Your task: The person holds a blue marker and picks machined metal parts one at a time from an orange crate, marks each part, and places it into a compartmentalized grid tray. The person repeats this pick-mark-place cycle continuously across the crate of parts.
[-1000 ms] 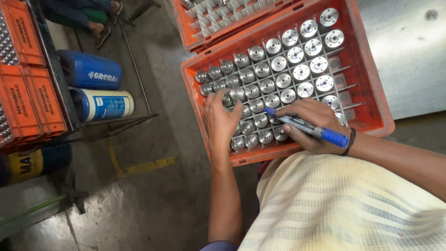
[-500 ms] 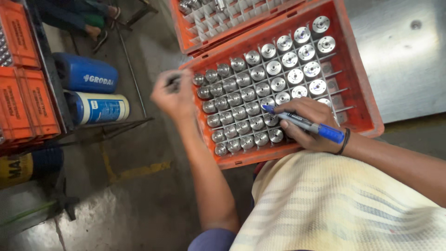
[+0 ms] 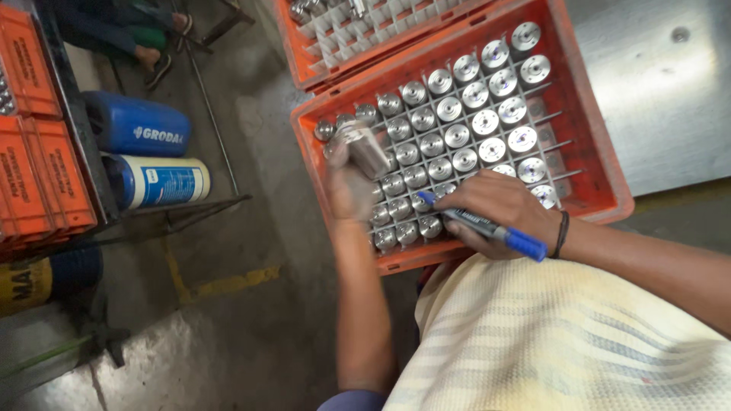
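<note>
Floor: grey concrete with a worn yellow line (image 3: 228, 283) in the lower left of the frame; a grey metal surface (image 3: 670, 91) fills the upper right.
Near crate: an orange plastic crate (image 3: 598, 156) in the upper centre, split by a grid into cells that hold upright metal cylinders (image 3: 466, 125), shiny ends up.
Far crate: a second orange crate (image 3: 301, 53) at the top edge, touching the near one, with pale dividers and more metal parts.
Left hand: the left hand (image 3: 350, 183) is raised over the left end of the near crate, fingers wrapped tight on one metal cylinder (image 3: 364, 148), which is lifted clear of its cell and tilted; motion blur hides detail.
Right hand: the right hand (image 3: 499, 209) rests over the crate's lower rows, fingers pinched around a blue marker (image 3: 487, 227), its tip pointing up-left toward the cylinders.
Left side: blue and white drums (image 3: 148, 152) lie on their sides beside stacked orange boxes (image 3: 34, 175).
Upper left: another person's feet (image 3: 164, 46).
</note>
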